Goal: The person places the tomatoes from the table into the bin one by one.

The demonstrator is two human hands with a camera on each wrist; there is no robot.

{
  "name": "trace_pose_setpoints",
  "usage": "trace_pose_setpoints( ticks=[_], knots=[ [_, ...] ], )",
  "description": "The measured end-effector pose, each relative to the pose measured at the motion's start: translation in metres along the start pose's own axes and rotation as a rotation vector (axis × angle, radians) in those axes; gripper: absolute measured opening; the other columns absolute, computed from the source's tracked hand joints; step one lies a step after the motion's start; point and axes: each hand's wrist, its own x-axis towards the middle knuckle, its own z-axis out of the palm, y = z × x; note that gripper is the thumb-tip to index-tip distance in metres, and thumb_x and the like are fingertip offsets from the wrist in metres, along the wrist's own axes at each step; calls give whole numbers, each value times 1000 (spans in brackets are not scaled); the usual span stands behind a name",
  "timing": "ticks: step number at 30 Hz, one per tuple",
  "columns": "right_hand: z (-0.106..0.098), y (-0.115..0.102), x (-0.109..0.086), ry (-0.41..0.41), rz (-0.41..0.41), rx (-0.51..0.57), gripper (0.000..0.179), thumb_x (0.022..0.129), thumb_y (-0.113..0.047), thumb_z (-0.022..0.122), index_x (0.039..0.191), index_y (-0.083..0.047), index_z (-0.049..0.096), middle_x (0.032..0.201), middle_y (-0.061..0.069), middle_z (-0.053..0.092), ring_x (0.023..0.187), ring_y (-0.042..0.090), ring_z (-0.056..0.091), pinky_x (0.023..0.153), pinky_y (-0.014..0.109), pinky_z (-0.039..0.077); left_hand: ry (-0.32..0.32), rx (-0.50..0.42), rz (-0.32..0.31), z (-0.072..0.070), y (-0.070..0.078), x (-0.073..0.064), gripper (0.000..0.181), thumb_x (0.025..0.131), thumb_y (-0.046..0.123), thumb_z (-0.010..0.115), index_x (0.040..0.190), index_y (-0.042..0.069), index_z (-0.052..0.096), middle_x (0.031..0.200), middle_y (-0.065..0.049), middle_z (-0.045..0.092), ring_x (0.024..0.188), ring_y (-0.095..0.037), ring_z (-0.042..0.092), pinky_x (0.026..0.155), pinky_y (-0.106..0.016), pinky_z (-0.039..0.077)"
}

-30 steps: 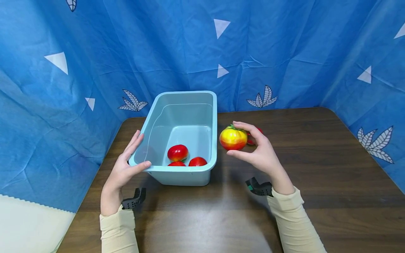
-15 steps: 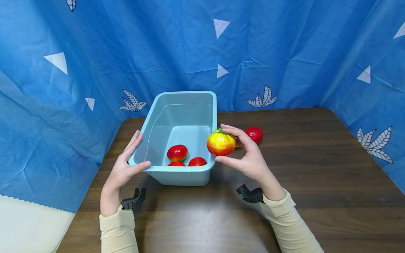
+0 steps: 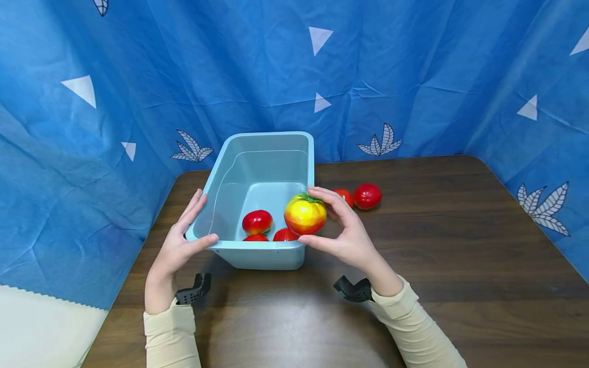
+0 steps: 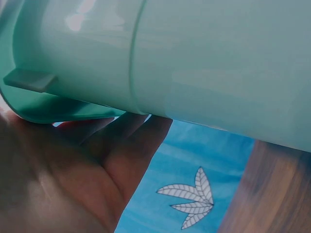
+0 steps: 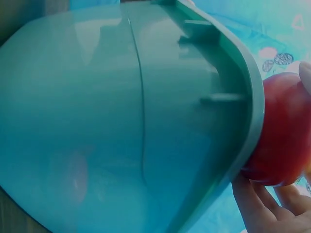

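In the head view my right hand point(image 3: 342, 232) holds a yellow-and-red tomato point(image 3: 305, 214) with green leaves on top, thumb below and fingers behind. It is above the near right corner of a light blue plastic bin point(image 3: 260, 255). The right wrist view shows the tomato's red underside point(image 5: 282, 131) beside the bin rim. My left hand point(image 3: 176, 250) rests at the bin's near left corner, thumb on the near rim and straight fingers along the left side. Inside lie several red fruits, among them a red fruit point(image 3: 257, 222) with a yellowish underside; the near wall partly hides others.
Right of the bin, a glossy red fruit point(image 3: 367, 197) and another red fruit point(image 3: 344, 197) lie on the dark wooden table point(image 3: 460, 245). My right hand partly covers the second one. A blue patterned curtain point(image 3: 276, 66) hangs behind and at both sides.
My right hand has carried the tomato leftward and slightly down, from beside the bin to over its near right corner. Two fruits behind the hand have come into sight. My left hand stays put.
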Motion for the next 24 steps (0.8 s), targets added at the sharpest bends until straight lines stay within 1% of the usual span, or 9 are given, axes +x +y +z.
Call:
trace_pose_setpoints(
  ticks=[5, 10, 15, 20, 24],
  knots=[
    [8, 0, -1, -25, 6, 40, 75, 73, -1, 78, 138, -14, 43, 140, -1, 44, 125, 18, 44, 97, 38, 42, 0, 1, -1, 0, 0, 0, 79, 78, -5, 66, 147, 12, 32, 156, 3, 14, 138, -36, 16, 88, -15, 41],
    [14, 2, -2, -39, 0, 57, 72, 75, -3, 78, 137, -12, 43, 141, 2, 45, 126, 19, 44, 100, 35, 39, -1, 9, 6, 0, -1, 0, 79, 78, -5, 66, 147, 12, 31, 156, 2, 13, 138, -36, 17, 88, -16, 41],
    [14, 3, -3, -36, -7, 68, 72, 72, 2, 78, 135, -9, 45, 139, 2, 47, 126, 23, 46, 99, 36, 40, -1, 11, 6, 0, -1, 0, 79, 78, -5, 65, 147, 12, 31, 156, 3, 13, 138, -36, 17, 88, -16, 40],
    [12, 2, -3, -35, 16, 76, 71, 72, 4, 77, 135, -10, 46, 137, 2, 49, 125, 21, 47, 99, 37, 40, 3, 15, 5, 0, -1, 0, 79, 78, -5, 66, 147, 13, 31, 156, 3, 14, 138, -36, 17, 89, -16, 40],
    [10, 3, -2, -30, 24, 84, 67, 74, 2, 76, 133, -10, 48, 136, 5, 50, 123, 20, 48, 98, 36, 41, 7, 11, 1, 1, -1, 0, 80, 78, -4, 66, 147, 15, 32, 156, 5, 13, 138, -34, 17, 90, -19, 41]
  ],
)
